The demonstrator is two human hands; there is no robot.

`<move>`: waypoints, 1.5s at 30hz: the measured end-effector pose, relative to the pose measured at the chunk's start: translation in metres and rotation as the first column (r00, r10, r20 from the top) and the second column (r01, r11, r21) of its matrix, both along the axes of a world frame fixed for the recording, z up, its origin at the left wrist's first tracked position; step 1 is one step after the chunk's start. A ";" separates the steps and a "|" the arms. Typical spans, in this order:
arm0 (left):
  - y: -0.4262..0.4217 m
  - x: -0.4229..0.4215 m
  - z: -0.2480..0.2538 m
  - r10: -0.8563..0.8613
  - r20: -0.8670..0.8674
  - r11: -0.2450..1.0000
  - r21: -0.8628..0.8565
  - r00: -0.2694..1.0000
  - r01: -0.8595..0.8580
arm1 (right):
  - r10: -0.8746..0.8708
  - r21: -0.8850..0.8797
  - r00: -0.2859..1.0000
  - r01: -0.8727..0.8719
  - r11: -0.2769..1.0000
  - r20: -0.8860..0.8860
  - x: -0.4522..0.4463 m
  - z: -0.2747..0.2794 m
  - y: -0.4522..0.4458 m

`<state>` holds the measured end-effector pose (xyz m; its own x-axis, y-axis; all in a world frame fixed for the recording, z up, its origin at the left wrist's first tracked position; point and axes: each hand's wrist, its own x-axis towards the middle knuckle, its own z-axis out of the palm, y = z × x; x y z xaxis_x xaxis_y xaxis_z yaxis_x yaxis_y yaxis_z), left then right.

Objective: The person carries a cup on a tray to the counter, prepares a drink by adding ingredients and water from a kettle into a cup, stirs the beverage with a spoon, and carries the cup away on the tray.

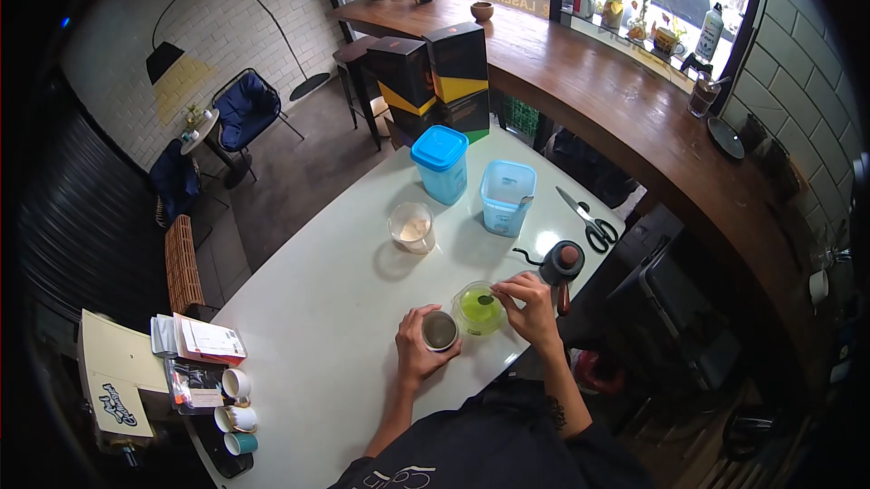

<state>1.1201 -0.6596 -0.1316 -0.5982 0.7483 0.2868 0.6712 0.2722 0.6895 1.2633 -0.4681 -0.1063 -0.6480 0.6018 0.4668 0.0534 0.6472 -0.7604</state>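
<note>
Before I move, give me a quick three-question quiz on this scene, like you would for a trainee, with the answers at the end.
1. What does the left hand hold? A) a plate B) a cup C) a bottle
2. True or false: the blue tub nearest the scissors has an open top.
3. Fill in the blank: the liquid beside the right hand is ____ in color.

Key: 1) B; 2) true; 3) green

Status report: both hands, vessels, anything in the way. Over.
Left hand around open cup. Right hand pinching small utensil at clear vessel of green liquid. Black kettle close beyond right hand, not between hands and vessels.
</note>
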 end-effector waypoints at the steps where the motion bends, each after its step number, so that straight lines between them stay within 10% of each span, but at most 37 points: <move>1: 0.000 0.000 0.000 0.001 0.000 1.000 0.010 1.000 -0.001 | 0.017 -0.003 1.000 -0.017 1.000 -0.001 0.000 0.000 0.000; 45: 0.007 -0.003 0.000 -0.005 0.007 0.999 0.053 1.000 0.005 | -0.051 0.058 0.998 0.048 0.997 0.039 0.000 -0.001 0.003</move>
<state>1.1167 -0.6531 -0.1319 -0.5966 0.7351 0.3220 0.6676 0.2319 0.7075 1.2635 -0.4653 -0.1077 -0.6372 0.6067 0.4753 0.1167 0.6855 -0.7186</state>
